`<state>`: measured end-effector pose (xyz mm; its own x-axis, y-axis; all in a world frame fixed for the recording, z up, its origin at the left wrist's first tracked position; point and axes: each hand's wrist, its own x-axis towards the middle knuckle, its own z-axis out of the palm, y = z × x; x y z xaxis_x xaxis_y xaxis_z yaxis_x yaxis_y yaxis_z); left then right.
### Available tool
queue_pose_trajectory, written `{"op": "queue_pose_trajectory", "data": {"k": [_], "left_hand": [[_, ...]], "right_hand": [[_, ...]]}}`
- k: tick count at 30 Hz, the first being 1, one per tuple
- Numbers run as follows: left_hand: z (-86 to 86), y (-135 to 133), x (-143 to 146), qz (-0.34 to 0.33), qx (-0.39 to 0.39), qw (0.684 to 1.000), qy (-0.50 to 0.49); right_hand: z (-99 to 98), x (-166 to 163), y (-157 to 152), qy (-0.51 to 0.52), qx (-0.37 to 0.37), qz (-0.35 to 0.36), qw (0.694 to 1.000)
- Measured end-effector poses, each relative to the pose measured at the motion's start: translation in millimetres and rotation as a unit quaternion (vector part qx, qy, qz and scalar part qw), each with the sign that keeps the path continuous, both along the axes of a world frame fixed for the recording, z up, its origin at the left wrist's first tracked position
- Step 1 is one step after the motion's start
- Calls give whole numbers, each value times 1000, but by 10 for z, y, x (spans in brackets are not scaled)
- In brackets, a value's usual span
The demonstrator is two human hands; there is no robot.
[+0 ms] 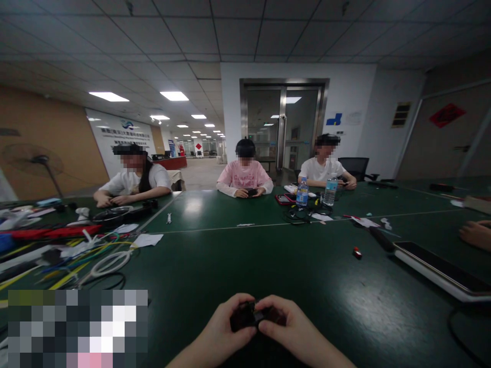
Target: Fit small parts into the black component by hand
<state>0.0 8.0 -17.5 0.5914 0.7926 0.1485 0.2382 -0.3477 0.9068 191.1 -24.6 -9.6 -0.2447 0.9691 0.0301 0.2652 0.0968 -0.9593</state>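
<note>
Low in the middle of the head view, my left hand (225, 327) and my right hand (287, 321) meet over the green table. Between them is a small black object (258, 319), gripped by the thumbs and fingers of both hands. It looks blocky, with a dark, slightly shiny face; its kind cannot be made out. My curled fingers hide both of its ends. My thumbs press at its near side, almost touching each other.
Cables (111, 263) and papers crowd the left. A small red-and-black item (357, 253) lies right of centre, near a flat dark-screened device (441, 266). Bottles (302, 193) stand farther back. Three people sit across the table; another person's hand (475, 233) shows at the right edge.
</note>
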Motion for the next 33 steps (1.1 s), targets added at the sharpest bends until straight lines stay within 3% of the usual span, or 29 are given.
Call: {"op": "queue_pose_trajectory", "data": {"k": [12, 33], "left_hand": [[19, -9, 3, 0, 11, 1000, 9], [30, -2, 9, -5, 2, 1000, 5]], "right_hand": [[-84, 6, 12, 32, 1, 2, 999], [-8, -12, -4, 30, -6, 5, 1000]]}}
